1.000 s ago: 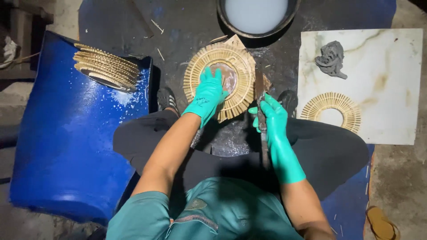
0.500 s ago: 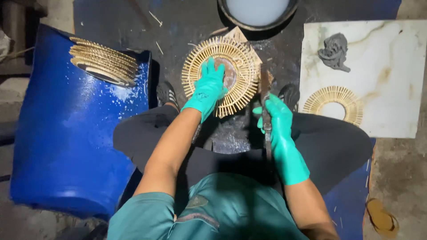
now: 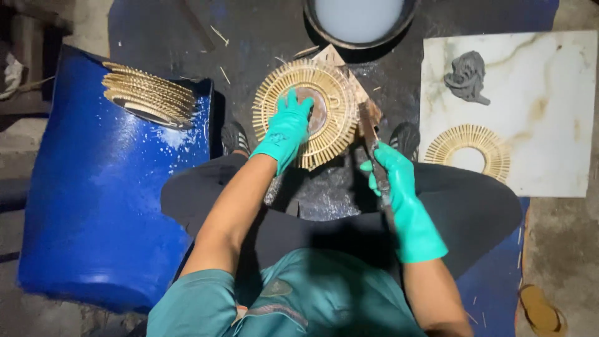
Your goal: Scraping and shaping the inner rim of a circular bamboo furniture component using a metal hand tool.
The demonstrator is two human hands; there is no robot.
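A round ring of radiating pale sticks [image 3: 324, 93] lies on a small dark work stand between my knees. My left hand [image 3: 288, 128], in a green glove, presses flat on the ring's near side, over its brown centre. My right hand [image 3: 393, 181], also gloved, grips a long dark flat-bladed tool [image 3: 369, 134] whose tip rests at the ring's right edge.
A stack of finished stick rings [image 3: 150, 97] sits on a blue barrel [image 3: 93, 206] at left. At right a white marble tile [image 3: 543, 125] carries another stick ring [image 3: 468, 150] and a grey clay lump [image 3: 467, 76]. A dark basin of pale liquid [image 3: 359, 22] stands beyond.
My right hand has drawn the tool slightly back toward me and to the right. My left hand stays pressed on the ring.
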